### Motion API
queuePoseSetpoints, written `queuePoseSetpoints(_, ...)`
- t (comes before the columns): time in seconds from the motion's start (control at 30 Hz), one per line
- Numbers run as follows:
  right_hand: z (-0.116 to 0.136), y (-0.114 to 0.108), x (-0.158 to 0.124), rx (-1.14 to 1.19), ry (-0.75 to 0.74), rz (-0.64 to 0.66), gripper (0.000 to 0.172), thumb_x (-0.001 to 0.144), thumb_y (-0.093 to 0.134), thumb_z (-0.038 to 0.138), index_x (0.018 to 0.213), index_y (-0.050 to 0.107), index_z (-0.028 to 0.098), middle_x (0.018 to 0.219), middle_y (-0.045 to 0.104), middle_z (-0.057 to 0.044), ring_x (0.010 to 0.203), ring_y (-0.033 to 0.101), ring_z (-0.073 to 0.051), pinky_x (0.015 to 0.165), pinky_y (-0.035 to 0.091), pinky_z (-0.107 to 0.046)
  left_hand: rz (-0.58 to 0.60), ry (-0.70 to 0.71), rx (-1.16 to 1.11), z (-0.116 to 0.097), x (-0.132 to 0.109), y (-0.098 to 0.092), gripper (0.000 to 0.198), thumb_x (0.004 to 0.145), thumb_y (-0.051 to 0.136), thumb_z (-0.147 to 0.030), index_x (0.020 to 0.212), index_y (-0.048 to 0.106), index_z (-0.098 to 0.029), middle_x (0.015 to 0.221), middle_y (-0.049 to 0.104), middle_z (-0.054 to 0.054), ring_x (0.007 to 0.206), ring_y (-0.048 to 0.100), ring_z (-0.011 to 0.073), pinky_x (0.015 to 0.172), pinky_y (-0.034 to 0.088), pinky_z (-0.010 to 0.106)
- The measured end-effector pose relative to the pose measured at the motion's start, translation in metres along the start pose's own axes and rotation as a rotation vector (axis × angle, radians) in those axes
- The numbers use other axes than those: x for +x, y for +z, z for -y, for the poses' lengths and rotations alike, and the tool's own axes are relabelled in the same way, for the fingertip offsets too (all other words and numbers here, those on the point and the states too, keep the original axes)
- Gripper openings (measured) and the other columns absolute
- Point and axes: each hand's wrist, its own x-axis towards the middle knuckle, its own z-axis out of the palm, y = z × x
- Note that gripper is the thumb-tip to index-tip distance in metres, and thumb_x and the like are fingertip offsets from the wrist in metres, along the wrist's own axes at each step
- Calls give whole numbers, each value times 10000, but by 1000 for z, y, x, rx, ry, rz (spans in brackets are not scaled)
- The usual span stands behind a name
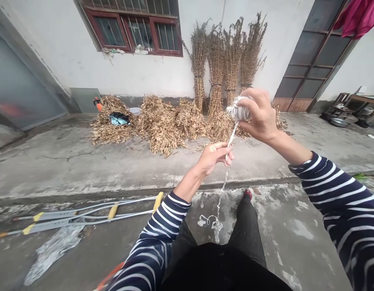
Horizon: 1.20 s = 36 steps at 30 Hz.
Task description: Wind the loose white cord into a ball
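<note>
Raised at centre right, my right hand point(259, 115) is closed around a wound ball of whitish cord point(242, 109). A length of twisted white cord point(232, 136) runs down from the ball to my left hand point(215, 157), which sits lower and a little to the left. My left thumb and fingers pinch that strand. Below the left hand the cord hangs on down between my legs, ending in a loose tangle point(216, 226) low over the concrete. The palm side of my right hand is partly hidden by the ball.
Dried plant bundles point(215, 76) lean upright against the white wall, with heaps of dry stalks point(162, 125) before them. A concrete step edge point(114, 193) crosses ahead of my feet. Crutches point(93, 214) and a clear plastic sheet point(53, 252) lie at left. A metal basin point(340, 122) stands far right.
</note>
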Motion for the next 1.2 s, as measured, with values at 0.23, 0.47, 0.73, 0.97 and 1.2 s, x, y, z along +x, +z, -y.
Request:
queuePoseSetpoints(0.23,2,5,-4,-33,-134,-35,455,891,587,105,1311,549,275,1412,587,-87,1331,528,-309,712,617,-350,135,-103,-128,16,-12,1,521,760,883,-540,928,617,-125,706,745,55,601,736,172,650,578,268)
queuePoseSetpoints(0.47,-1,22,-25,-38,-60,38,409,874,603,102,1250,580,261,1393,612,-91,1319,533,-304,704,604,-340,294,-81,-107,-17,-25,20,419,913,724,-532,914,598,-133,659,718,54,514,681,159,555,540,262)
queuePoseSetpoints(0.73,-5,28,-33,-56,-43,33,349,903,589,122,1225,591,255,1385,623,-89,1301,552,-296,650,583,-296,218,-93,204,-8,-33,16,454,958,671,-562,884,658,-114,767,758,95,622,728,145,590,536,234)
queuePoseSetpoints(0.97,-8,15,-24,-60,35,57,323,928,590,193,1243,622,254,1442,619,-67,1347,539,-314,719,600,-296,-351,-76,373,34,-23,-31,208,941,667,-280,848,690,-95,874,749,98,690,707,124,492,493,174)
queuePoseSetpoints(1.2,-13,11,-15,-4,57,-62,273,970,577,313,1215,660,225,1398,636,-55,1330,547,-331,747,601,-303,-284,-10,263,29,-36,-37,498,838,774,-429,1205,669,-111,692,715,23,489,645,138,372,341,183)
